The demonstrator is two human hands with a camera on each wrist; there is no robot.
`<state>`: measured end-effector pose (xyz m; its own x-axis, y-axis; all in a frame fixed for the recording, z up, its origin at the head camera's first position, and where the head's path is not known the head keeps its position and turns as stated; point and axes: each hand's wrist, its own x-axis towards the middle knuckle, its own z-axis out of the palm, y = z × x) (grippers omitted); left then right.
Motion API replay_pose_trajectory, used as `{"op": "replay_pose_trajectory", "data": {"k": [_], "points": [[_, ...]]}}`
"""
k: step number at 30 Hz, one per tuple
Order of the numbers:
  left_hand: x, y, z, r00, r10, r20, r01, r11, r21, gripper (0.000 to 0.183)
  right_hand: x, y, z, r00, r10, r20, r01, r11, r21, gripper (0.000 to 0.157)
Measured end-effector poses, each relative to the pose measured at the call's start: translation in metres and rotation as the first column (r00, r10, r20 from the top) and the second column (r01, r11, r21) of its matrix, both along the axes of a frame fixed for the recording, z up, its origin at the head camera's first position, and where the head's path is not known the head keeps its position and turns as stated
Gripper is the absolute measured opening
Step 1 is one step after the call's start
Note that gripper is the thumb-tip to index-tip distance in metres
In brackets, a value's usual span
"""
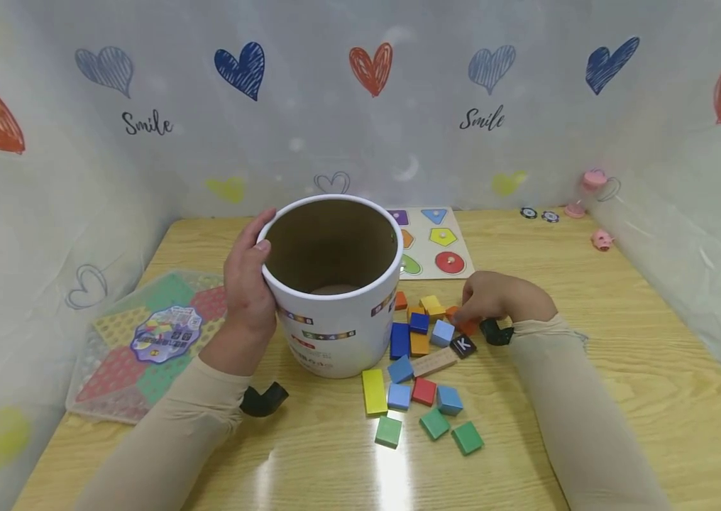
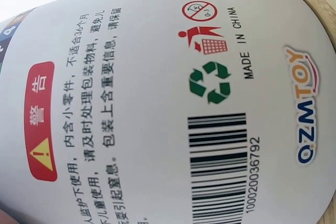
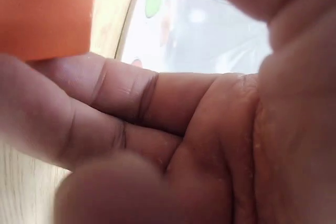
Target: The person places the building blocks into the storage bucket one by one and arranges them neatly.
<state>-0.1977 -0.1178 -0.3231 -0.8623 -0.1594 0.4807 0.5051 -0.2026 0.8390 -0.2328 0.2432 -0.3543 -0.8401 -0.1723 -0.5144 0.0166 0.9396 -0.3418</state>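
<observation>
- Currently, the bucket [image 1: 341, 323] stands upright on the table [image 1: 622, 341], left of the blocks [image 1: 400, 341], mouth up, long axis vertical.
- Your left hand [image 1: 249, 291] grips its rim, thumb over the edge.
- Your right hand [image 1: 501, 294] pinches an orange block [image 3: 47, 14], fingers bent beneath it.
- On the bucket you can read "QZMTOY", "MADE IN CHINA", "警告" and "100020036792"; a black tile [image 1: 463, 346] shows "K".

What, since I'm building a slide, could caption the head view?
Left hand holding a bucket, right hand on an orange block among other scattered blocks.
</observation>
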Motion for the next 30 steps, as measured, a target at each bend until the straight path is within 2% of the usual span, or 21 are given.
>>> {"op": "replay_pose_trajectory", "data": {"k": [5, 7, 9, 11, 12, 13, 14, 15, 16, 17, 19, 20, 21, 22, 23, 24, 26, 30], "points": [[0.0, -0.001, 0.0, 1.0, 0.005, 0.004, -0.005, 1.0, 0.012, 0.049, 0.002, 0.002, 0.009, 0.999, -0.007, -0.053, 0.007, 1.0, -0.002, 0.033], [0.0, -0.001, 0.0, 1.0, 0.005, 0.003, -0.005, 1.0, 0.013, 0.049, 0.004, 0.004, 0.016, 0.993, -0.003, -0.115, 0.0, 1.0, -0.03, 0.03], [0.001, 0.0, 0.0, 1.0, 0.005, 0.0, -0.005, 1.0, 0.01, 0.049, 0.007, 0.005, 0.026, 0.977, 0.0, -0.212, -0.013, 0.998, -0.06, 0.029], [0.001, 0.0, 0.0, 1.0, 0.002, -0.004, -0.002, 1.0, 0.004, 0.049, 0.012, 0.004, 0.038, 0.944, -0.019, -0.329, -0.017, 0.994, -0.107, 0.032], [0.001, 0.0, 0.0, 1.0, 0.003, -0.007, -0.003, 1.0, -0.003, 0.049, 0.015, 0.001, 0.044, 0.919, -0.041, -0.392, -0.017, 0.99, -0.143, 0.033], [0.001, 0.0, 0.0, 1.0, 0.006, -0.007, -0.006, 1.0, -0.013, 0.048, 0.018, -0.002, 0.05, 0.889, -0.083, -0.45, -0.01, 0.98, -0.199, 0.036], [0.002, 0.0, -0.001, 1.0, 0.005, -0.006, -0.005, 1.0, -0.023, 0.048, 0.022, -0.006, 0.055, 0.85, -0.135, -0.509, -0.007, 0.963, -0.268, 0.039], [0.002, -0.001, -0.001, 1.0, 0.001, -0.005, -0.001, 1.0, -0.03, 0.048, 0.026, -0.011, 0.06, 0.804, -0.199, -0.56, -0.016, 0.934, -0.356, 0.04], [0.003, -0.001, -0.001, 1.0, -0.001, -0.005, 0.001, 0.999, -0.041, 0.048, 0.031, -0.017, 0.066, 0.753, -0.277, -0.597, -0.037, 0.888, -0.458, 0.041], [0.003, -0.001, -0.002, 1.0, -0.002, -0.003, 0.002, 0.999, -0.049, 0.048, 0.036, -0.025, 0.071, 0.699, -0.356, -0.62, -0.078, 0.824, -0.561, 0.039], [0.003, -0.002, -0.003, 1.0, -0.005, 0.0, 0.005, 0.998, -0.06, 0.048, 0.046, -0.042, 0.08, 0.614, -0.486, -0.622, -0.21, 0.659, -0.722, 0.034], [0.004, -0.002, -0.003, 1.0, -0.007, -0.002, 0.007, 0.998, -0.063, 0.048, 0.052, -0.052, 0.084, 0.585, -0.522, -0.621, -0.289, 0.581, -0.761, 0.032], [0.004, -0.003, -0.003, 1.0, -0.002, -0.002, 0.002, 0.998, -0.063, 0.048, 0.057, -0.063, 0.088, 0.571, -0.546, -0.614, -0.359, 0.507, -0.784, 0.03], [0.004, -0.003, -0.004, 1.0, 0.004, -0.003, -0.004, 0.998, -0.065, 0.048, 0.062, -0.073, 0.091, 0.569, -0.56, -0.602, -0.406, 0.445, -0.798, 0.029], [0.004, -0.003, -0.004, 1.0, 0.005, -0.004, -0.005, 0.998, -0.06, 0.048, 0.067, -0.083, 0.094, 0.57, -0.561, -0.6, -0.441, 0.408, -0.8, 0.029], [0.004, -0.003, -0.004, 1.0, 0.007, -0.006, -0.007, 0.998, -0.058, 0.048, 0.071, -0.092, 0.097, 0.578, -0.557, -0.596, -0.457, 0.384, -0.802, 0.03], [0.004, -0.002, -0.004, 1.0, 0.012, -0.011, -0.012, 0.999, -0.052, 0.048, 0.077, -0.107, 0.101, 0.594, -0.535, -0.601, -0.456, 0.392, -0.799, 0.031], [0.003, 0.0, -0.004, 1.0, 0.005, -0.023, -0.006, 0.999, -0.048, 0.048, 0.082, -0.118, 0.103, 0.65, -0.477, -0.591, -0.38, 0.47, -0.797, 0.041]]}}
